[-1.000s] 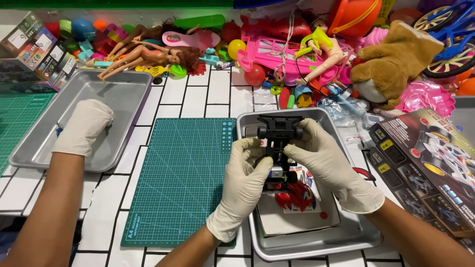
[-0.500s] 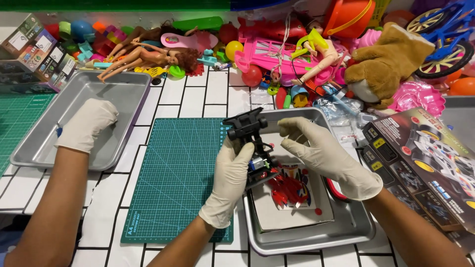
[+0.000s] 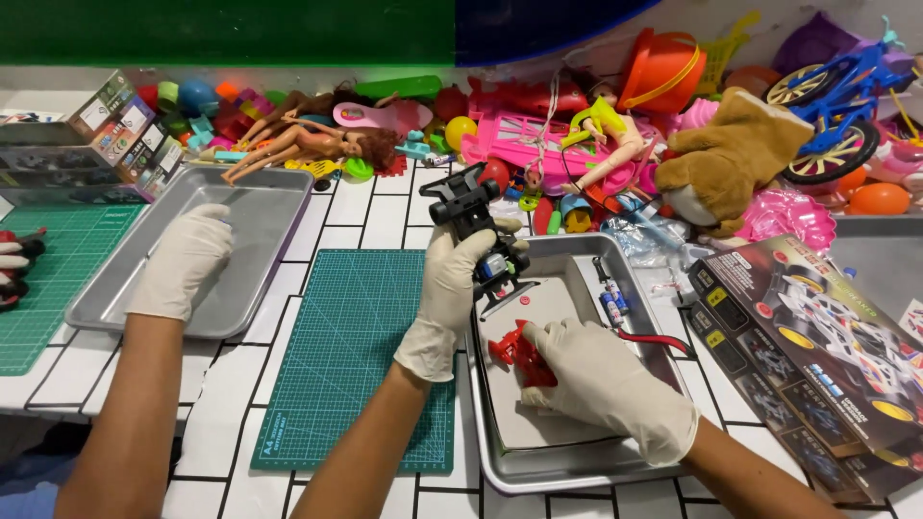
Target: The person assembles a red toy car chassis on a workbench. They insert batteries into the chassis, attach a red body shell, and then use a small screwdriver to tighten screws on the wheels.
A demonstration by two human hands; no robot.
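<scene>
- Left hand (image 3: 452, 293) grips a black toy car (image 3: 478, 231), lifted above the metal tray (image 3: 577, 461).
- Right hand (image 3: 601, 384) closes its fingers on a red part (image 3: 519, 354) in that tray.
- Another person's gloved hand (image 3: 183, 259) rests in a second tray (image 3: 250, 207).

red part (image 3: 519, 354) half hidden; toy box (image 3: 827, 356) cut off

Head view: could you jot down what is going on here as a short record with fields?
left hand: gloved, grip closed on a black toy chassis, lifted above the tray
right hand: gloved, grip on a red toy part in the metal tray
other person's hand: gloved, resting in a second metal tray
between trays: green cutting mat
far right: toy box
background: pile of toys, including a brown plush
</scene>
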